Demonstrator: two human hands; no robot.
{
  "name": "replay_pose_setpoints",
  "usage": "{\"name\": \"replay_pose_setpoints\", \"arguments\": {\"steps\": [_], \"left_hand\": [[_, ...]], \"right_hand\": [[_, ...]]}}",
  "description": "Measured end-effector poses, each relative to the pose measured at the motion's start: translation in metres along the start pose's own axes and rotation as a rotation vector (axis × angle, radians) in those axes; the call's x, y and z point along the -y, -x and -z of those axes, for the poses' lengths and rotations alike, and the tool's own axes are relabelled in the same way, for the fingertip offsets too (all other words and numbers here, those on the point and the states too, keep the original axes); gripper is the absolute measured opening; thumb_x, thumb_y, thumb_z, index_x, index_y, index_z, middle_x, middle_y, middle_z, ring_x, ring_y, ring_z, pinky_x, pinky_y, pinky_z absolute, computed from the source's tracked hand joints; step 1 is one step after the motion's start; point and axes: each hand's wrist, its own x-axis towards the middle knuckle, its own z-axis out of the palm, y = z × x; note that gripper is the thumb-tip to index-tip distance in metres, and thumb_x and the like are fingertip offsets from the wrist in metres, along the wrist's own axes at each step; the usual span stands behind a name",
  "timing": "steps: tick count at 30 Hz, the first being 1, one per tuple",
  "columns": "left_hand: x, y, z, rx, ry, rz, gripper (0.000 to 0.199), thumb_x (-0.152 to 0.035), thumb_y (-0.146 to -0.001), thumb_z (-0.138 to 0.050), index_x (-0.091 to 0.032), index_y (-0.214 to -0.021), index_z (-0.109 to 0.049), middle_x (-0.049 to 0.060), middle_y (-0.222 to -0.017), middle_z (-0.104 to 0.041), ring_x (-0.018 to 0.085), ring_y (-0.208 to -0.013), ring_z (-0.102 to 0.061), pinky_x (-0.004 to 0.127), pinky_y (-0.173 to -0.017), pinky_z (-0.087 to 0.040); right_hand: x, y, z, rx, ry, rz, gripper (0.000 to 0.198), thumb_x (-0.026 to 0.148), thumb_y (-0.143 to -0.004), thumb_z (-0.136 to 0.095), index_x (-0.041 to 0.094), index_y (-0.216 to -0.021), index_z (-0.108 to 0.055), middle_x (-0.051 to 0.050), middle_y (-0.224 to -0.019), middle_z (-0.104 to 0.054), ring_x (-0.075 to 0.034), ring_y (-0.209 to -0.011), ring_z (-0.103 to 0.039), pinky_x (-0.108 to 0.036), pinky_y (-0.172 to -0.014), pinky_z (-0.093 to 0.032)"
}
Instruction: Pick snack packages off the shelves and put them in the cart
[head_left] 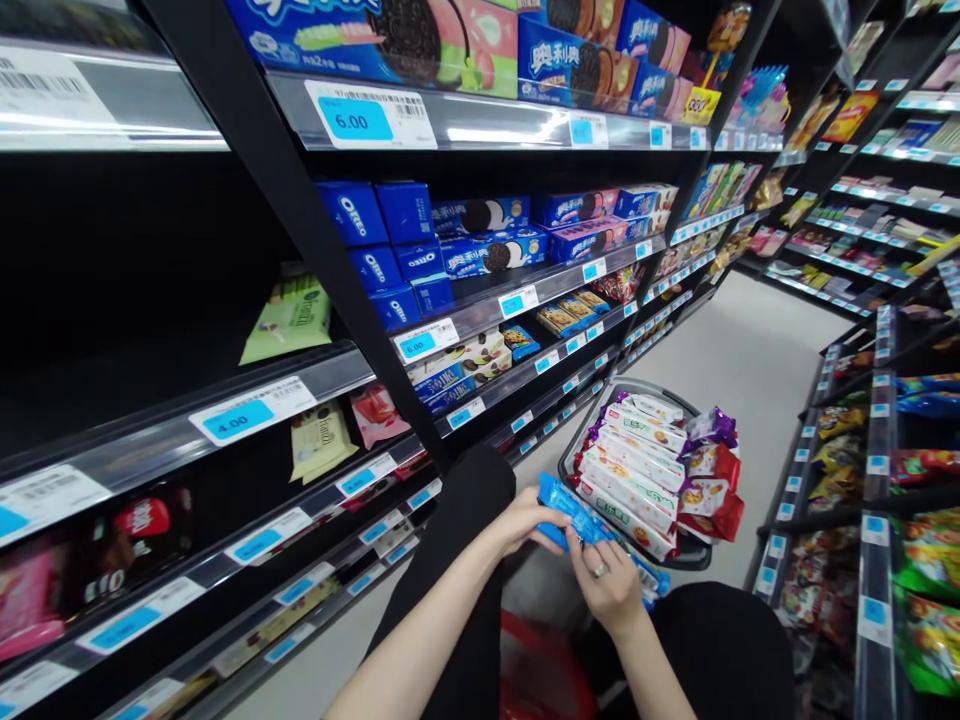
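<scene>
My left hand [528, 522] grips one end of a long blue snack packet [564, 497], its fingers wrapped round the wrapper. On the same packet, further along, the fingers of my right hand [609, 582] are pinched, with a ring on one finger. The far end of the blue wrapper sticks out past my right hand. Just beyond both hands, a dark grey basket [581, 405] on the floor holds several long white biscuit packs [630, 485] laid side by side. Red and purple wrapped packs [709, 490] lie at its right side.
Shelving on the left carries blue Oreo boxes [480, 250], with price tags [424, 340] along the edges. A green packet [289, 315] lies on a nearer shelf. Bagged snacks [930, 560] fill the right shelving. Pale floor [772, 320] runs between. Something red [540, 665] is below my hands.
</scene>
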Motion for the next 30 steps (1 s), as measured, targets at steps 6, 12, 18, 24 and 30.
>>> {"name": "replay_pose_setpoints", "arguments": {"steps": [6,12,18,24,30], "left_hand": [[-0.012,0.0,0.011,-0.19,0.132,-0.173,0.043,-0.023,-0.057,-0.075,-0.007,-0.094,-0.059,0.014,-0.084,-0.066,0.024,-0.064,-0.065,0.034,-0.048,-0.055],[-0.023,0.005,0.021,-0.255,0.194,-0.307,0.048,-0.023,-0.057,-0.075,-0.006,-0.098,-0.056,0.015,-0.089,-0.065,0.024,-0.067,-0.065,0.031,-0.046,-0.056],[-0.02,0.005,0.02,-0.212,0.142,-0.333,0.047,-0.024,-0.055,-0.076,-0.006,-0.094,-0.056,0.012,-0.08,-0.066,0.024,-0.061,-0.064,0.031,-0.043,-0.054],[-0.019,0.002,0.021,-0.206,0.151,-0.34,0.047,-0.024,-0.056,-0.076,-0.007,-0.094,-0.056,0.011,-0.08,-0.066,0.023,-0.06,-0.064,0.03,-0.042,-0.054],[-0.016,0.0,0.022,-0.197,0.104,-0.367,0.046,-0.024,-0.056,-0.076,-0.006,-0.093,-0.056,0.011,-0.077,-0.065,0.023,-0.057,-0.064,0.03,-0.042,-0.053]], "right_hand": [[-0.009,0.011,-0.009,0.069,0.054,-0.154,0.035,0.01,-0.084,-0.046,0.017,-0.118,-0.053,-0.008,-0.073,-0.06,-0.019,-0.062,-0.052,-0.036,-0.059,-0.04],[-0.045,0.034,-0.012,-0.004,-0.015,-0.56,0.017,0.023,-0.085,-0.05,0.017,-0.097,-0.059,-0.01,-0.079,-0.054,-0.023,-0.078,-0.051,-0.039,-0.071,-0.042],[-0.057,0.035,-0.008,-0.05,-0.197,-0.564,0.031,0.024,-0.086,-0.05,0.022,-0.117,-0.055,-0.012,-0.102,-0.053,-0.023,-0.097,-0.05,-0.043,-0.083,-0.043],[-0.056,0.036,-0.004,-0.069,-0.097,-0.39,0.039,0.013,-0.081,-0.056,0.026,-0.119,-0.055,-0.007,-0.102,-0.061,-0.022,-0.095,-0.051,-0.04,-0.086,-0.041],[-0.048,0.028,-0.004,0.099,-0.038,-0.414,0.011,0.02,-0.083,-0.053,0.022,-0.089,-0.063,-0.005,-0.09,-0.064,-0.023,-0.092,-0.049,-0.041,-0.082,-0.03]]}}
